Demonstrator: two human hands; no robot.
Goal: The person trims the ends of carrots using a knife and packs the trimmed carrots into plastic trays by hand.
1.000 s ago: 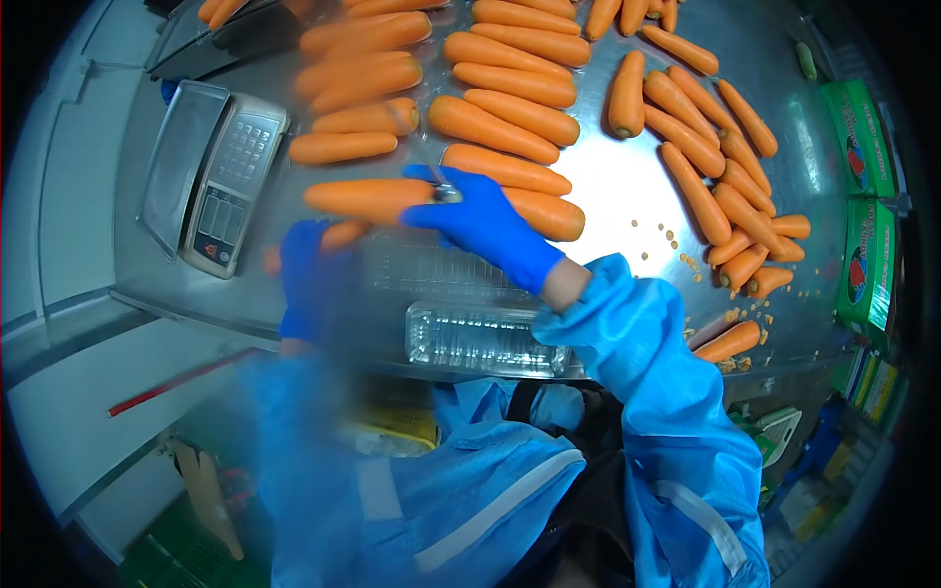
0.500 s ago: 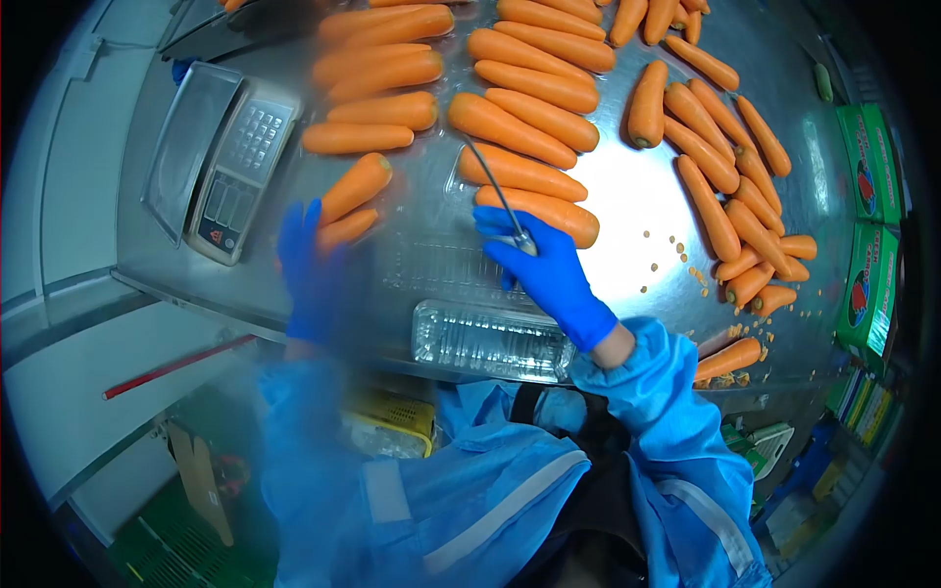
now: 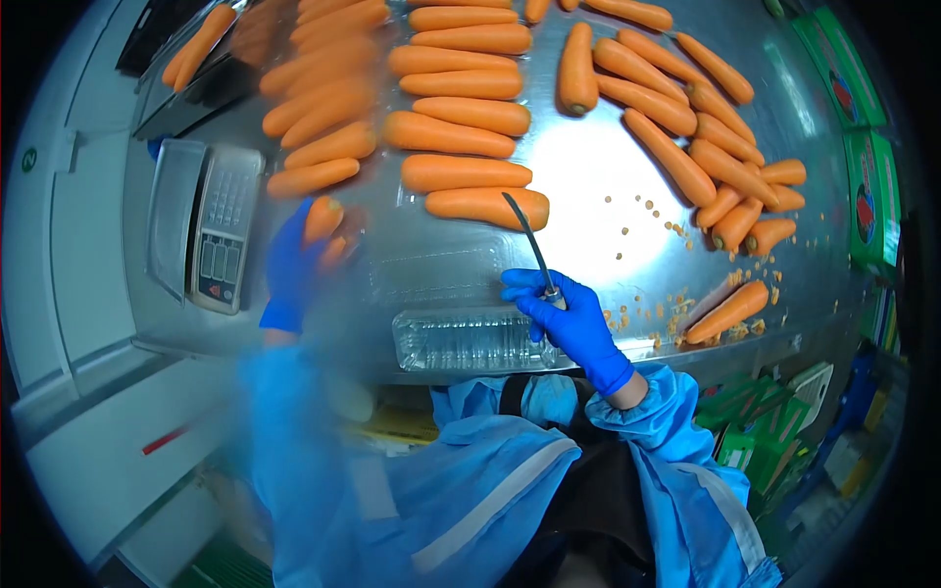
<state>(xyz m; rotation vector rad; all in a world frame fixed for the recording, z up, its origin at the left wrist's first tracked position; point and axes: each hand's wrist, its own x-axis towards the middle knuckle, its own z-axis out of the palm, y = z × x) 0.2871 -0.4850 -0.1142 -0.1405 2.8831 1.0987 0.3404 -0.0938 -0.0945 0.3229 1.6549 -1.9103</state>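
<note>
Distance protects us: our blue-gloved right hand (image 3: 586, 335) grips a slim dark-bladed knife (image 3: 534, 243), apart from our blue-gloved left hand (image 3: 287, 274), its grip unclear.

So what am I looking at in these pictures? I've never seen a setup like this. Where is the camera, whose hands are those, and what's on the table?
There is no robot here: a person in blue gloves is working, seen by one camera worn on the head, looking forward and down. That is the only view.

The right hand holds a thin-bladed knife. The left hand is at two carrots, too blurred to judge its grip.

On the metal table lie rows of carrots, a looser group of carrots on the right, and small orange bits. A clear plastic tray sits near the front edge, and a scale stands on the left.
</note>
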